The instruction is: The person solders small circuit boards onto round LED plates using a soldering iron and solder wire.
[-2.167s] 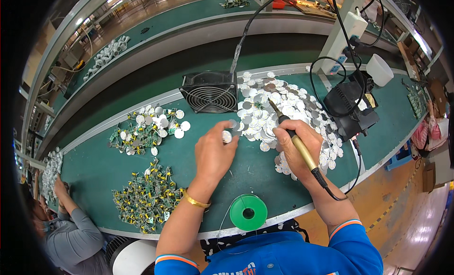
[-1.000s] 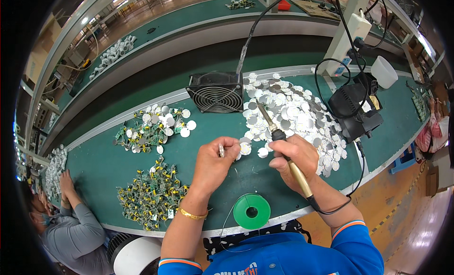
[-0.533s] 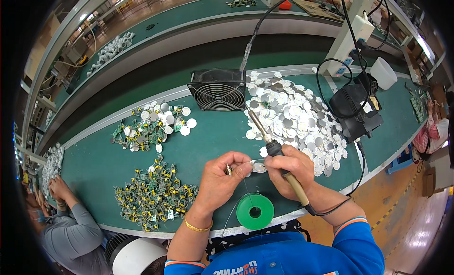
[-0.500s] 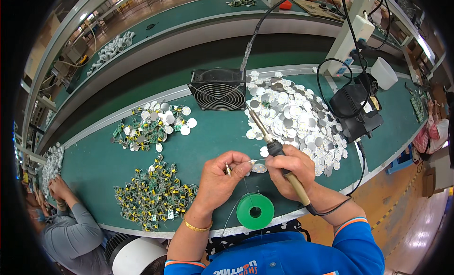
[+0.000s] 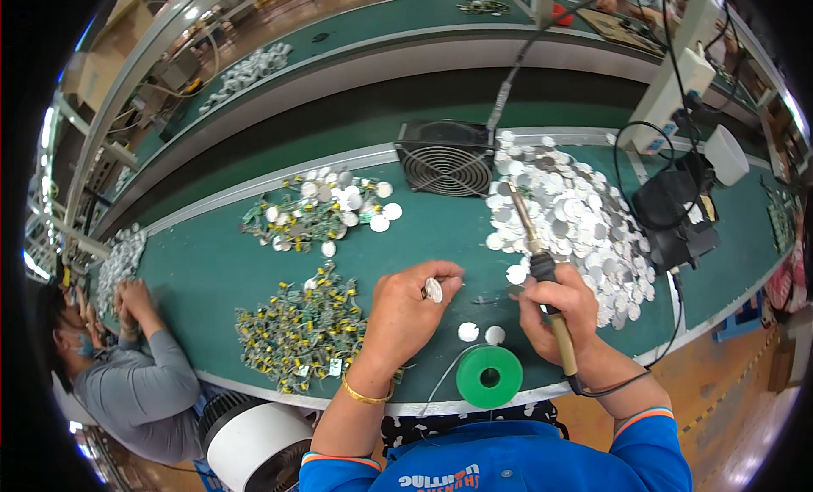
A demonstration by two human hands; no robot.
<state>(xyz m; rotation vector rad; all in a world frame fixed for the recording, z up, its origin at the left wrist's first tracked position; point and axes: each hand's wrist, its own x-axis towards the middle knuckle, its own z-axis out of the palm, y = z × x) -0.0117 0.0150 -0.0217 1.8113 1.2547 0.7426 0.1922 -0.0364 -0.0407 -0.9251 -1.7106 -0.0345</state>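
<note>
My left hand (image 5: 408,310) pinches a small white round disc (image 5: 433,290) between thumb and fingers above the green bench. My right hand (image 5: 559,310) grips a soldering iron (image 5: 537,255) by its handle, the tip pointing up and away over a large heap of white round discs (image 5: 576,221). Two loose white discs (image 5: 479,332) lie on the bench between my hands. A green spool of solder wire (image 5: 489,376) stands at the near edge, its thin wire curving left.
A black fan (image 5: 445,157) stands at the back. A pile of small circuit boards with yellow parts (image 5: 296,327) lies left of my hands, a mixed pile (image 5: 318,208) beyond it. A black soldering station (image 5: 677,217) sits right. Another person (image 5: 127,365) leans on the bench at left.
Both hands have drawn back from the disc heap toward the near edge. The left hand now holds a disc up; the iron has tilted away from it.
</note>
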